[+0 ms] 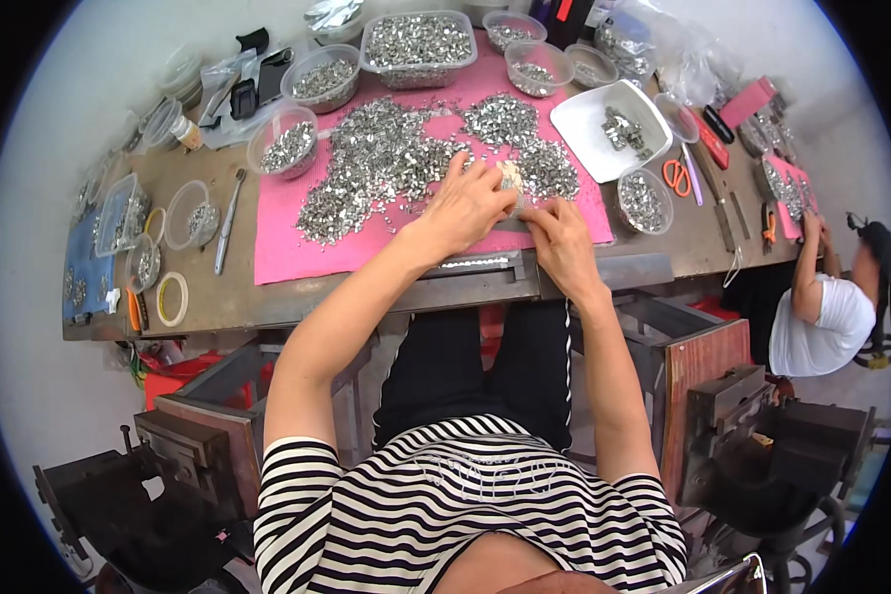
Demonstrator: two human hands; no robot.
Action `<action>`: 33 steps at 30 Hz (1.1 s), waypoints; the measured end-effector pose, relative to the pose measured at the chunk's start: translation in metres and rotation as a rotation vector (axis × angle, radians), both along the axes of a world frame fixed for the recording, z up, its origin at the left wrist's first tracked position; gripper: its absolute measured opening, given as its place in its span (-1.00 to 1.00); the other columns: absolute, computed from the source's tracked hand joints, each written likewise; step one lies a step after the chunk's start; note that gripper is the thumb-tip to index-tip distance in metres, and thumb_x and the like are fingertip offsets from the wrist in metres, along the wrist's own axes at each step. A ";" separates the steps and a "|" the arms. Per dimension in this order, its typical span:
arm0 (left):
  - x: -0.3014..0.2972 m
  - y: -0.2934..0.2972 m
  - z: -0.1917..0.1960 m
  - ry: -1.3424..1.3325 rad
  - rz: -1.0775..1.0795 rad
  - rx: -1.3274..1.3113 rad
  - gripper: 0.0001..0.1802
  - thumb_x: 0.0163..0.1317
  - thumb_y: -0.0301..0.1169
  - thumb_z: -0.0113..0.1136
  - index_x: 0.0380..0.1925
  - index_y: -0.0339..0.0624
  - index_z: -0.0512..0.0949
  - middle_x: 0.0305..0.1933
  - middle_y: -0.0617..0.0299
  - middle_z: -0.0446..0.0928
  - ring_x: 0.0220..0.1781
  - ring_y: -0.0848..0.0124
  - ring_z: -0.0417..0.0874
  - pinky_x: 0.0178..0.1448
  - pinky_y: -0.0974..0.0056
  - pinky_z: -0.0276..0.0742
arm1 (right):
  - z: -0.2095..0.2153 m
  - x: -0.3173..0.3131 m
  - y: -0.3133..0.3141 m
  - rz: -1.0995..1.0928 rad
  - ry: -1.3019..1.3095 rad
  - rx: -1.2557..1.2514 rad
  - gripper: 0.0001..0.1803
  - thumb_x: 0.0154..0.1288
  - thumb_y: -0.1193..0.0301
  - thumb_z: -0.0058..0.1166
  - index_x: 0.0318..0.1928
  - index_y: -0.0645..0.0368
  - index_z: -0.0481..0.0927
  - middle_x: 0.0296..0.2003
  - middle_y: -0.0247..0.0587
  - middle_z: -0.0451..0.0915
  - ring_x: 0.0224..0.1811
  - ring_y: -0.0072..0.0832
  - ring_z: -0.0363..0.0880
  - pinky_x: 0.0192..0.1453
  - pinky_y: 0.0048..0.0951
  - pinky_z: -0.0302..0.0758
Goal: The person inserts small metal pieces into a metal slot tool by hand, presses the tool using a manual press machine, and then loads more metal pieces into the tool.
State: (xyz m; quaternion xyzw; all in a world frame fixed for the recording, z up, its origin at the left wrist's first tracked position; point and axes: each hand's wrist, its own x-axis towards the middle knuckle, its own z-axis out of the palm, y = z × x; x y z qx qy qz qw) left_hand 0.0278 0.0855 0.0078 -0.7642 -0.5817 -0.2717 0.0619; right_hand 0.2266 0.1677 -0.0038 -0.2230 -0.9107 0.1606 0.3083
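Both my hands work close together over a pink mat (302,259) near the bench's front edge. My left hand (468,206) is bent with fingertips drawn in beside a small beige patch (511,176); what lies under them is hidden. Thumb and forefinger of my right hand (561,243) are pinched just to the right, on something too small to name. Small silvery metal pieces (366,153) spread in heaps beyond and left of my hands. Another heap (547,170) lies right behind the fingers. A slim metal strip (477,261) runs along the edge below my left hand.
Clear tubs of metal pieces (418,74) line the back. A white tray (567,121) and a round tub (645,226) stand right, near orange-handled scissors (676,178). To the left lie a brush-like tool (230,222) and a tape roll (172,299). Another person (822,322) works at far right.
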 end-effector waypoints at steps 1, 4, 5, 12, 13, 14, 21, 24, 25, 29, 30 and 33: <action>-0.001 0.004 0.002 -0.002 0.000 0.000 -0.90 0.17 -0.38 0.35 -0.31 -0.04 0.65 -0.23 0.19 0.53 0.02 0.16 0.54 0.31 -0.13 0.28 | -0.001 0.001 0.000 0.000 -0.002 0.000 -0.85 0.30 0.59 0.21 -0.14 0.17 0.73 -0.29 -0.10 0.56 -0.14 -0.15 0.57 -0.05 -0.19 0.51; -0.002 0.016 0.009 0.110 -0.025 -0.070 -0.92 0.21 -0.36 0.30 -0.31 -0.03 0.68 -0.20 0.18 0.56 0.08 0.16 0.55 0.37 -0.21 0.24 | -0.003 0.003 -0.001 -0.001 0.088 -0.048 -0.86 0.27 0.58 0.24 -0.15 0.19 0.72 -0.28 -0.12 0.55 -0.16 -0.14 0.56 -0.06 -0.17 0.52; -0.003 0.020 0.009 0.160 -0.046 -0.081 -0.91 0.22 -0.36 0.27 -0.30 -0.02 0.69 -0.18 0.17 0.57 0.10 0.15 0.55 0.39 -0.22 0.22 | -0.004 0.002 -0.002 -0.010 0.102 -0.051 -0.86 0.26 0.58 0.24 -0.16 0.21 0.71 -0.28 -0.12 0.56 -0.15 -0.14 0.56 -0.05 -0.17 0.52; -0.004 0.030 0.003 0.216 -0.110 -0.172 -0.87 0.22 -0.42 0.22 -0.24 -0.10 0.68 -0.17 0.16 0.58 0.12 0.11 0.55 0.35 -0.20 0.25 | -0.007 -0.004 -0.005 -0.045 0.133 -0.036 -0.86 0.25 0.60 0.25 -0.17 0.22 0.71 -0.31 -0.09 0.56 -0.18 -0.14 0.58 -0.10 -0.19 0.52; -0.004 0.028 0.000 0.215 -0.109 -0.173 -0.87 0.22 -0.42 0.22 -0.24 -0.10 0.68 -0.17 0.16 0.58 0.12 0.11 0.55 0.35 -0.20 0.25 | -0.007 -0.005 -0.005 -0.044 0.132 -0.037 -0.86 0.25 0.60 0.25 -0.17 0.22 0.71 -0.31 -0.09 0.56 -0.18 -0.14 0.58 -0.10 -0.19 0.52; -0.004 0.023 -0.003 0.113 -0.116 -0.100 -0.88 0.20 -0.46 0.22 -0.24 -0.13 0.63 -0.19 0.15 0.57 0.09 0.10 0.55 0.30 -0.16 0.28 | -0.008 -0.007 -0.006 -0.046 0.130 -0.016 -0.87 0.24 0.58 0.27 -0.18 0.22 0.71 -0.31 -0.09 0.56 -0.19 -0.14 0.58 -0.10 -0.18 0.52; -0.003 -0.023 -0.003 -0.519 0.051 -0.039 -0.89 0.28 -0.57 0.22 -0.22 -0.25 0.50 -0.25 0.09 0.53 -0.15 0.11 0.53 -0.02 0.10 0.47 | -0.007 -0.018 -0.009 -0.150 0.025 0.084 -0.85 0.16 0.46 0.38 -0.30 0.18 0.65 -0.31 -0.15 0.52 -0.19 -0.14 0.55 -0.09 -0.15 0.47; 0.000 -0.037 -0.003 -0.613 0.103 0.044 -0.85 0.34 -0.57 0.19 -0.11 -0.28 0.55 -0.21 0.08 0.59 -0.13 0.17 0.61 -0.02 0.14 0.53 | -0.009 -0.020 -0.006 -0.160 0.005 0.134 -0.85 0.16 0.46 0.37 -0.31 0.16 0.62 -0.32 -0.16 0.52 -0.20 -0.14 0.54 -0.09 -0.13 0.45; 0.001 -0.041 -0.005 -0.617 0.134 0.027 -0.82 0.35 -0.56 0.20 -0.07 -0.28 0.56 -0.21 0.08 0.60 -0.11 0.19 0.63 -0.01 0.16 0.54 | -0.009 -0.019 -0.006 -0.161 -0.006 0.158 -0.85 0.16 0.46 0.36 -0.31 0.16 0.62 -0.32 -0.16 0.52 -0.20 -0.15 0.54 -0.08 -0.13 0.45; -0.002 -0.052 -0.006 -0.563 0.155 0.062 -0.86 0.34 -0.54 0.22 -0.13 -0.29 0.56 -0.21 0.08 0.60 -0.14 0.19 0.63 -0.04 0.16 0.54 | 0.008 -0.010 -0.025 0.049 0.146 -0.220 -0.92 0.26 0.58 0.24 -0.28 0.26 0.58 -0.32 -0.12 0.57 -0.26 -0.12 0.57 -0.12 -0.18 0.48; 0.000 -0.055 -0.005 -0.607 0.176 0.042 -0.88 0.33 -0.54 0.23 -0.16 -0.29 0.56 -0.23 0.08 0.60 -0.15 0.18 0.63 -0.05 0.16 0.54 | 0.017 -0.007 -0.036 0.102 0.151 -0.383 -0.93 0.30 0.63 0.18 -0.26 0.31 0.55 -0.31 -0.09 0.58 -0.29 -0.11 0.57 -0.13 -0.21 0.50; 0.003 -0.051 -0.007 -0.642 0.169 0.023 -0.91 0.31 -0.55 0.25 -0.22 -0.30 0.56 -0.26 0.07 0.60 -0.18 0.16 0.63 -0.07 0.14 0.54 | 0.012 -0.002 -0.046 0.223 0.160 -0.291 -0.90 0.28 0.65 0.18 -0.25 0.30 0.52 -0.31 -0.08 0.57 -0.24 -0.12 0.55 -0.08 -0.22 0.48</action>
